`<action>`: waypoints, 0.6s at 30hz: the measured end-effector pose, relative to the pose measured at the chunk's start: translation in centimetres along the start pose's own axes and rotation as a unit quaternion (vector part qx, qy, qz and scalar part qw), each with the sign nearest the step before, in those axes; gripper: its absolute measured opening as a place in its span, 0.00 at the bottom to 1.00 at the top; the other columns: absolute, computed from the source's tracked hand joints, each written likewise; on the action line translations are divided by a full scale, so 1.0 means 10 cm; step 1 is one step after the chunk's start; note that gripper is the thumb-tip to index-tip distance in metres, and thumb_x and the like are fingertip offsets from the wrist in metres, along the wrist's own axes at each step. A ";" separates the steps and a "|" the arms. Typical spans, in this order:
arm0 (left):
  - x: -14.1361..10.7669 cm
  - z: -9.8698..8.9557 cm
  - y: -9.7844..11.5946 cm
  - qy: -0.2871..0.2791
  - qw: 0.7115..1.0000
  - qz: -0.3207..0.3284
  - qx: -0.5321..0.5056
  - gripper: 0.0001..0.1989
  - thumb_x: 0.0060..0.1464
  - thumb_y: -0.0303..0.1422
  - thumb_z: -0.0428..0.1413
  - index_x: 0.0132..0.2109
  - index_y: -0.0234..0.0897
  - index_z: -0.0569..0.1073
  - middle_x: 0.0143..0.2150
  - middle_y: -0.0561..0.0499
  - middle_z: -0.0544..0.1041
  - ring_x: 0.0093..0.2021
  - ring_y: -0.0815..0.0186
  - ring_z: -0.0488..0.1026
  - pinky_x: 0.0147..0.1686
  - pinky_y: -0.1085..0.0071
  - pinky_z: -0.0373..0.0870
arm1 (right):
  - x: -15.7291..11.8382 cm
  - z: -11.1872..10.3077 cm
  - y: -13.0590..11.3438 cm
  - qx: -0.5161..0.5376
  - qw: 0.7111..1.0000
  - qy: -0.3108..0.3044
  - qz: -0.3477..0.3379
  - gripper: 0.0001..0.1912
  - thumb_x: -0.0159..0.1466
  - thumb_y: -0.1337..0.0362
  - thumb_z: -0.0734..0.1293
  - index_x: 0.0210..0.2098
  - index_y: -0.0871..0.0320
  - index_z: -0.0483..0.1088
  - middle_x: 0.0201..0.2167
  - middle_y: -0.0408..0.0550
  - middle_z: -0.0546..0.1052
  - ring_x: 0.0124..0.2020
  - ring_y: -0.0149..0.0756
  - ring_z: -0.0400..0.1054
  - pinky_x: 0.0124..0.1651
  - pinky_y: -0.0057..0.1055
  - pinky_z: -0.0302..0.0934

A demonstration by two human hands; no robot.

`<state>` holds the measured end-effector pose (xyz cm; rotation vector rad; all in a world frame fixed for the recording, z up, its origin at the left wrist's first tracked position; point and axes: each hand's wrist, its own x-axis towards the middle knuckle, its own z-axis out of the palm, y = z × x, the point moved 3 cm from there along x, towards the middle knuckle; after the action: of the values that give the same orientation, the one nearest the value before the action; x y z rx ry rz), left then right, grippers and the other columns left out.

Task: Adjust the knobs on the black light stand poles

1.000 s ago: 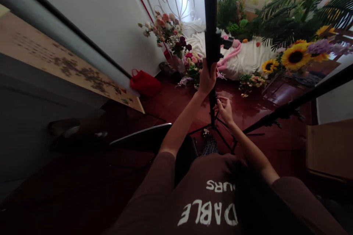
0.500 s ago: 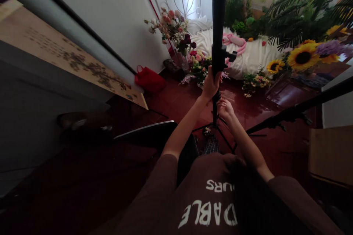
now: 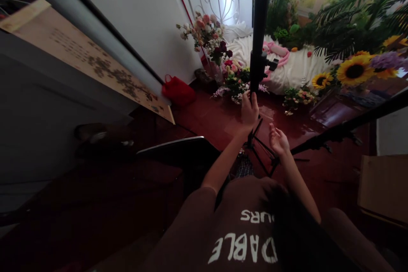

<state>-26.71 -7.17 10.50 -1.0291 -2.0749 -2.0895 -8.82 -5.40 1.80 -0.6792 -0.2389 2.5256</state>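
A black tripod stand [image 3: 259,21] rises upright in front of me, with a clamp collar and a knob [image 3: 272,64] on its pole. My left hand [image 3: 250,111] is closed round the pole just under the collar, its thumb pointing up; part of the pole is hidden behind the hand. Lower and to the right, apart from the stand, is my right hand [image 3: 279,140], with nothing in it and its fingers loosely apart. Below both hands the tripod legs [image 3: 262,159] spread over the floor.
A second black pole [image 3: 347,127] slants in from the right above a cardboard box [image 3: 382,187]. On the left are a hanging scroll [image 3: 105,66] and a red bag [image 3: 178,91]. Flowers [image 3: 208,29], sunflowers [image 3: 354,69] and a white-draped bed [image 3: 302,68] stand ahead.
My right hand has come away from the pole, moving right and down, and its fingers have opened. My left hand has slid slightly lower on the pole. The view has shifted a little.
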 end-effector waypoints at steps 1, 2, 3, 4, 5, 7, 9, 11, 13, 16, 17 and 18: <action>-0.13 0.00 -0.01 0.023 1.000 -0.017 0.007 0.22 0.66 0.50 0.42 0.54 0.39 0.66 0.53 0.40 0.73 0.57 0.60 0.71 0.57 0.59 0.68 | -0.08 -0.15 -0.06 -0.010 0.999 0.027 -0.029 0.16 0.66 0.71 0.55 0.42 0.54 0.73 0.33 0.41 0.83 0.27 0.23 0.76 0.31 0.18 0.73; -0.28 0.00 -0.01 0.042 0.999 -0.031 0.013 0.22 0.66 0.49 0.42 0.56 0.38 0.64 0.56 0.38 0.71 0.61 0.58 0.68 0.60 0.56 0.66 | -0.15 -0.30 -0.12 -0.028 0.996 0.055 -0.064 0.14 0.64 0.72 0.58 0.40 0.54 0.73 0.32 0.41 0.83 0.26 0.23 0.76 0.30 0.18 0.73; -0.42 0.01 0.00 0.059 0.997 -0.044 0.017 0.23 0.66 0.48 0.43 0.58 0.37 0.62 0.59 0.36 0.68 0.64 0.57 0.65 0.63 0.54 0.62 | -0.23 -0.45 -0.18 -0.054 0.990 0.085 -0.100 0.12 0.62 0.72 0.61 0.38 0.53 0.74 0.30 0.40 0.82 0.25 0.23 0.75 0.29 0.18 0.72; -0.58 0.03 0.03 0.068 0.996 -0.053 0.018 0.23 0.66 0.46 0.44 0.60 0.36 0.60 0.62 0.34 0.65 0.67 0.55 0.61 0.66 0.52 0.58 | -0.31 -0.59 -0.24 -0.081 0.981 0.115 -0.134 0.10 0.60 0.72 0.63 0.35 0.52 0.74 0.28 0.39 0.81 0.23 0.24 0.75 0.27 0.18 0.72; -0.73 0.05 0.06 0.070 0.996 -0.059 0.017 0.23 0.66 0.45 0.44 0.61 0.36 0.58 0.65 0.33 0.62 0.70 0.55 0.57 0.68 0.50 0.55 | -0.39 -0.71 -0.30 -0.107 0.971 0.142 -0.162 0.08 0.58 0.71 0.65 0.33 0.52 0.73 0.26 0.39 0.80 0.22 0.24 0.73 0.25 0.19 0.71; -1.01 0.14 0.16 0.043 0.997 -0.056 0.013 0.24 0.65 0.43 0.47 0.63 0.37 0.55 0.67 0.32 0.58 0.72 0.54 0.52 0.70 0.48 0.48 | -0.54 -0.91 -0.39 -0.138 0.953 0.182 -0.197 0.06 0.56 0.70 0.66 0.29 0.52 0.71 0.22 0.38 0.77 0.19 0.25 0.71 0.22 0.19 0.69; -1.24 0.27 0.26 -0.016 0.999 -0.034 0.010 0.25 0.64 0.42 0.49 0.63 0.39 0.55 0.68 0.33 0.58 0.73 0.53 0.51 0.72 0.46 0.43 | -0.68 -1.04 -0.45 -0.138 0.946 0.207 -0.210 0.05 0.56 0.69 0.66 0.26 0.52 0.69 0.20 0.37 0.73 0.17 0.25 0.68 0.19 0.19 0.67; -1.41 0.42 0.36 -0.081 0.997 -0.006 0.008 0.26 0.63 0.42 0.51 0.63 0.40 0.56 0.68 0.35 0.59 0.73 0.53 0.51 0.72 0.44 0.41 | -0.83 -1.12 -0.50 -0.111 0.942 0.229 -0.217 0.06 0.56 0.69 0.65 0.25 0.53 0.68 0.18 0.37 0.71 0.16 0.24 0.66 0.18 0.19 0.64; -1.53 0.59 0.43 -0.134 0.991 0.023 -0.001 0.26 0.63 0.43 0.51 0.63 0.40 0.57 0.67 0.36 0.61 0.73 0.54 0.52 0.72 0.43 0.40 | -0.99 -1.16 -0.54 -0.072 0.938 0.253 -0.226 0.05 0.57 0.69 0.64 0.25 0.54 0.68 0.18 0.37 0.70 0.17 0.24 0.65 0.18 0.19 0.63; -1.66 0.91 0.54 -0.234 0.969 0.077 -0.024 0.25 0.64 0.44 0.50 0.63 0.40 0.59 0.67 0.37 0.64 0.71 0.56 0.56 0.71 0.45 0.42 | -1.23 -1.18 -0.65 -0.048 0.926 0.280 -0.249 0.04 0.58 0.68 0.64 0.30 0.53 0.70 0.20 0.37 0.72 0.18 0.24 0.66 0.19 0.19 0.62; -1.71 1.03 0.57 -0.275 0.956 0.094 -0.031 0.24 0.64 0.44 0.49 0.62 0.40 0.60 0.66 0.37 0.65 0.71 0.56 0.57 0.71 0.45 0.43 | -1.31 -1.17 -0.70 -0.054 0.921 0.284 -0.262 0.03 0.59 0.66 0.64 0.33 0.53 0.70 0.21 0.37 0.74 0.18 0.24 0.67 0.20 0.19 0.63; -1.76 1.15 0.59 -0.313 0.943 0.108 -0.037 0.23 0.64 0.44 0.49 0.62 0.41 0.61 0.66 0.38 0.66 0.70 0.56 0.59 0.71 0.45 0.43 | -1.37 -1.16 -0.76 -0.068 0.916 0.283 -0.275 0.04 0.60 0.64 0.64 0.35 0.53 0.71 0.23 0.38 0.76 0.19 0.24 0.68 0.21 0.19 0.63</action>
<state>-5.36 -4.95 6.52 -2.0469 -1.9681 -1.9028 10.57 -5.62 -0.16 -1.1760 -0.3404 1.7067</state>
